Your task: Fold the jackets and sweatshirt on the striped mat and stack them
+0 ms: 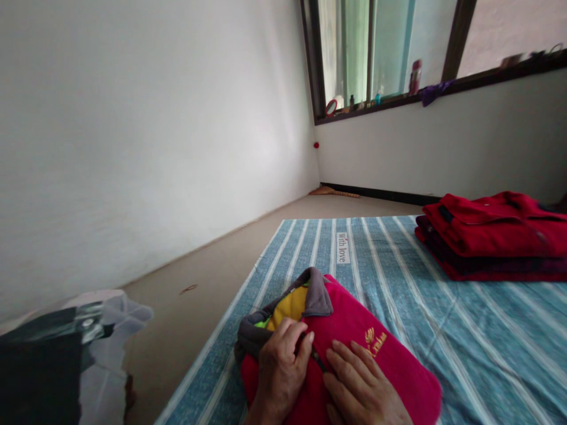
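A folded pink-red garment (398,369) with a grey collar, a yellow and green lining and gold lettering lies on the blue striped sheet (376,265). My left hand (283,360) is at the zip just below the collar, thumb and forefinger pinched together around the dark zip pull. Flat on the garment's front, right of the zip, rests my right hand (358,378), its fingers stretched out and nothing held in it. The garment's lower end runs out of view under my hands.
Folded red and dark clothes (496,236) are stacked at the right on the sheet. White and black plastic bags (106,366) lie at the lower left. A white wall (155,130) rises at the left, and small items line the window sill (381,106).
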`<state>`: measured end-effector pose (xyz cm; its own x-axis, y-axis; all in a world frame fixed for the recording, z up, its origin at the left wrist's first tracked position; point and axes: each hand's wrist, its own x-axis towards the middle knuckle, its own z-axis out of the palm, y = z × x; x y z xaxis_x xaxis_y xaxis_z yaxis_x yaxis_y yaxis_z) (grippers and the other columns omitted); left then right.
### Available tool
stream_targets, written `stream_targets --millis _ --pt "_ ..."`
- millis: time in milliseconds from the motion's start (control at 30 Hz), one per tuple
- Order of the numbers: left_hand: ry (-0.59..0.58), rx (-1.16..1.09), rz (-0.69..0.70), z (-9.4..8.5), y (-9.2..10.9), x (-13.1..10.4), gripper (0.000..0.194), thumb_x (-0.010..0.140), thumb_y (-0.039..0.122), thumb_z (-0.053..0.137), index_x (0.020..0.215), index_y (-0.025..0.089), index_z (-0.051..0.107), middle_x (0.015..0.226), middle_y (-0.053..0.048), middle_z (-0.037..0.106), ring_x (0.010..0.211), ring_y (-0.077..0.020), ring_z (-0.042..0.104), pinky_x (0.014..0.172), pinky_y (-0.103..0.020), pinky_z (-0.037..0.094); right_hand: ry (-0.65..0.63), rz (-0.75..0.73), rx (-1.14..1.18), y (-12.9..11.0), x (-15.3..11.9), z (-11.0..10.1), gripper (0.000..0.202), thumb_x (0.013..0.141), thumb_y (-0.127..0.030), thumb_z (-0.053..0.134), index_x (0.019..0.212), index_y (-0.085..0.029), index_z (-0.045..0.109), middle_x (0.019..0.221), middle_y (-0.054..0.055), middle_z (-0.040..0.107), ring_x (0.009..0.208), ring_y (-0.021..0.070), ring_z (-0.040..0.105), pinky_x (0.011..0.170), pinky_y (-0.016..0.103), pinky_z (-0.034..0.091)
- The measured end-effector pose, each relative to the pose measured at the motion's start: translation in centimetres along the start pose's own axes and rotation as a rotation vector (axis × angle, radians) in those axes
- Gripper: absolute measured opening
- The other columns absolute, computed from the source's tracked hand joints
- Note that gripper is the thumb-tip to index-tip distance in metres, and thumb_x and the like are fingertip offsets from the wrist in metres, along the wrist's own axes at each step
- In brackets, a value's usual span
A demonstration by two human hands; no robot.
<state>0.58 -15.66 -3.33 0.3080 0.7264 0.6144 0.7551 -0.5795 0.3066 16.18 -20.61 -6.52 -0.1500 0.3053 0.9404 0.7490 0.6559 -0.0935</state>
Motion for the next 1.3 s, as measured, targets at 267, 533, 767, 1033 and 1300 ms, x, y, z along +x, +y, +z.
stream_targets --millis 267,533,767,1033,1300 --pt "-0.006 0.005 0.001 0.09 -0.17 -0.13 0.016 0.090 0.023 0.048 0.084 0.019 0.062 0.074 -0.003 0.063 0.067 -0.0140 0.063 0.063 -0.023 0.051 0.015 0.010 0.006 -0.07 0.33 -0.11 0.026 0.092 -0.021 0.041 0.080 -0.019 0.065 0.090 0.003 0.072 0.102 0.0163 0.063 0.107 0.029 0.035" --pt "-0.007 0.013 0.005 0.10 -0.16 -0.10 0.016 0.091 0.023 0.048 0.084 0.019 0.062 0.075 -0.003 0.063 0.068 -0.0135 0.062 0.064 -0.023 0.050 0.001 0.005 0.004 -0.03 0.13 -0.08 0.026 0.093 -0.021 0.041 0.081 -0.020 0.064 0.091 0.003 0.072 0.104 0.0157 0.062 0.107 0.029 0.036" --pt "-0.008 0.018 0.008 0.20 -0.29 -0.16 0.015 0.091 0.023 0.048 0.084 0.018 0.062 0.075 -0.003 0.063 0.068 -0.0140 0.063 0.064 -0.023 0.050 -0.004 0.011 0.001 -0.03 -0.07 0.06 0.022 0.091 -0.020 0.043 0.082 -0.020 0.063 0.091 0.003 0.072 0.104 0.0159 0.063 0.105 0.031 0.038" --pt "-0.011 0.018 0.011 0.07 -0.23 -0.11 0.015 0.091 0.023 0.048 0.085 0.018 0.062 0.076 -0.003 0.063 0.069 -0.0140 0.063 0.065 -0.023 0.050 -0.018 0.004 0.004 0.07 -0.16 -0.10 0.024 0.092 -0.021 0.042 0.083 -0.020 0.064 0.092 0.004 0.072 0.105 0.0166 0.062 0.104 0.031 0.040" --pt "-0.016 0.009 0.003 0.05 -0.06 -0.08 0.015 0.090 0.022 0.049 0.085 0.018 0.062 0.076 -0.003 0.063 0.069 -0.0141 0.063 0.064 -0.023 0.050 -0.014 0.015 0.010 -0.04 -0.18 -0.02 0.023 0.091 -0.022 0.043 0.083 -0.020 0.064 0.094 0.004 0.072 0.105 0.0165 0.062 0.106 0.030 0.037"
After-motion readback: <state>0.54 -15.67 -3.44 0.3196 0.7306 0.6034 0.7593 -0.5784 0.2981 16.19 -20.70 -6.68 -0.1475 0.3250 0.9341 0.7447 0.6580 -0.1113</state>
